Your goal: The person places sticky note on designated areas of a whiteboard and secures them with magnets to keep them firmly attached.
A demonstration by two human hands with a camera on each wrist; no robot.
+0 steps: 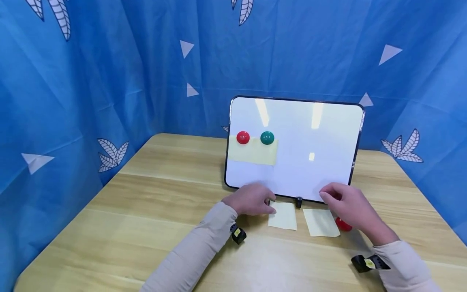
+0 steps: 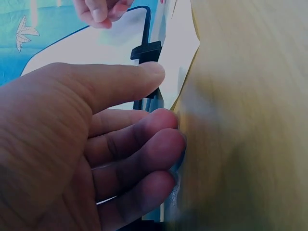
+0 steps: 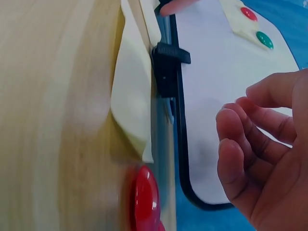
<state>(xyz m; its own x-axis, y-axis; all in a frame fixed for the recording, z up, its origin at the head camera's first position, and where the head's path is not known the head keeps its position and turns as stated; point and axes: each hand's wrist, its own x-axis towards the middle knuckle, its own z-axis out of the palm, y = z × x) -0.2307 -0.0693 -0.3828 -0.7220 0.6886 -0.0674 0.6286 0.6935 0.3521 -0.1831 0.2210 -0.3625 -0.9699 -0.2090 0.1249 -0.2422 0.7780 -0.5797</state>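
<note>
My left hand [image 1: 251, 199] is beside a pale yellow paper note [image 1: 286, 217] on the table, thumb and fingers apart. In the left wrist view nothing sits between its thumb and fingertips; whether it touches the paper I cannot tell. Over a second paper note [image 1: 317, 224] and a round red magnet [image 1: 343, 225] hovers my right hand [image 1: 346, 207], its fingers loosely bent around nothing. The right wrist view shows that note [image 3: 132, 86] with a curled edge, near the red magnet [image 3: 146, 199]. Behind both hands stands a black-framed whiteboard [image 1: 299, 162].
On the board's left side, a red magnet [image 1: 243, 137] and a green magnet [image 1: 267, 138] lie over the top edge of another yellow note [image 1: 251, 154]. A black clip-like foot [image 1: 299, 202] is at the board's bottom edge. Blue curtains [image 1: 310, 48] surround the wooden table [image 1: 146, 219].
</note>
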